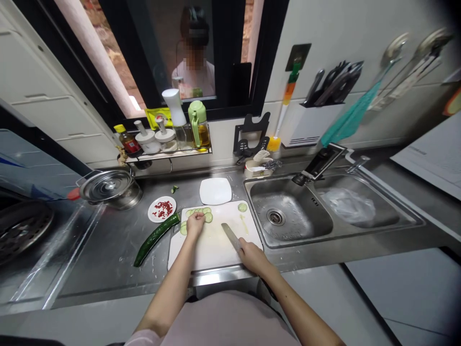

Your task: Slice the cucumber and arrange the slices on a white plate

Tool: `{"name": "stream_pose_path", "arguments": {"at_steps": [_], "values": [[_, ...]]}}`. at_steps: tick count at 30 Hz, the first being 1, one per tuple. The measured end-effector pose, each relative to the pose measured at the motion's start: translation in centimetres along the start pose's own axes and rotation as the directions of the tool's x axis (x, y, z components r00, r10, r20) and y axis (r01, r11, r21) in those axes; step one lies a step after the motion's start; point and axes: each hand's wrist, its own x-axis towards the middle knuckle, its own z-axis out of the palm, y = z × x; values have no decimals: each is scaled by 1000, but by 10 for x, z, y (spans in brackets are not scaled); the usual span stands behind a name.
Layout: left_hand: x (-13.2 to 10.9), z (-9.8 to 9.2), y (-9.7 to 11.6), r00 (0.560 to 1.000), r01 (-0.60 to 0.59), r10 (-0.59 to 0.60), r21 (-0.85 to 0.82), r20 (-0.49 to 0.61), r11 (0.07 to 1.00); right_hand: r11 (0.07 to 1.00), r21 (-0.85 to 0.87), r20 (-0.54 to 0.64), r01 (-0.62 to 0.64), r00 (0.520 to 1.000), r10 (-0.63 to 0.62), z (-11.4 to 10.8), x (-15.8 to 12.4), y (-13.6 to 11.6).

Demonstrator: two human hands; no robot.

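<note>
Slicing appears to be the step in hand, judged from the board. Right hand [252, 254]: fingers wrapped fully closed round the handle of a knife [230, 236], blade lying low over the white cutting board [216, 252], tip toward the upper left, not in contact with any vegetable. Left hand [195, 222]: knuckles up, fingers curled shut over the cucumber slices [208, 217], which sit in a loose row along the board's far edge; whether they pinch or only press, not clear. One stray slice [242, 207] lies apart at the far right corner. The uncut cucumber [156, 238] rests off the board's left edge, slanting across the steel worktop [108, 259], cut end just beside the left hand. Judgement: a further cut would call for bringing that cucumber onto the board under the left hand and lifting the blade to it, fingertips tucked back. Worktop is wet-looking, with small green scraps. Beyond the board: a small dish of chopped red chilli [162, 209] and a bare white plate [215, 191]. Right: a double sink [288, 235], plastic bag [347, 204] in the further basin. Left: a lidded steel pot [110, 187]. Back wall: a bottle rack [169, 154], a knife holder [317, 120], a hanging teal cloth [349, 120], and a dark window [230, 53] showing a figure.
</note>
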Motion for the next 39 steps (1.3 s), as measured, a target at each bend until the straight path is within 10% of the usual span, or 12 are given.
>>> {"name": "stream_pose_path", "arguments": {"at_steps": [17,39], "values": [[-33,-19,0,988,-154,140,425,64,892,985,-82,-12,150,988,-152,-2,6,-47],[-35,-18,4,996,-89,74,426,52,901,990,-98,30,98,995,-96,6,14,-62]]}}
